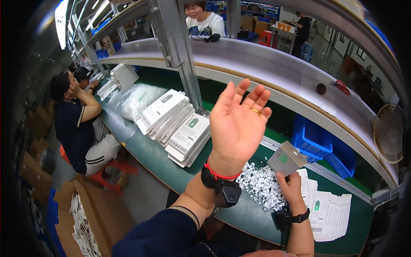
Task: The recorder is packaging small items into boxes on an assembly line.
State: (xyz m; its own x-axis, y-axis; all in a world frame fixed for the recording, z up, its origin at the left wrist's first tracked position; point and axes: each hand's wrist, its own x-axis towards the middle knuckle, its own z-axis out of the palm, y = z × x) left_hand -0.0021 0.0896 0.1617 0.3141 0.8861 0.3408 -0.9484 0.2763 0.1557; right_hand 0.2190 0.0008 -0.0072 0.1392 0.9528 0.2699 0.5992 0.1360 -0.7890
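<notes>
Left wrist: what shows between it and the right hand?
Head view: a pile of small white pieces on the green table, beside the right hand.

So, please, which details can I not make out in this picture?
All in the head view:
- Inside of the small carton: hidden by its own walls.
- Right hand: some fingertips, hidden behind the carton.
- Left hand: its back, turned away from the camera.
- Clear bag: contents blurred by crumpled plastic.
- Cardboard box: base, cut off by the lower edge.
</notes>
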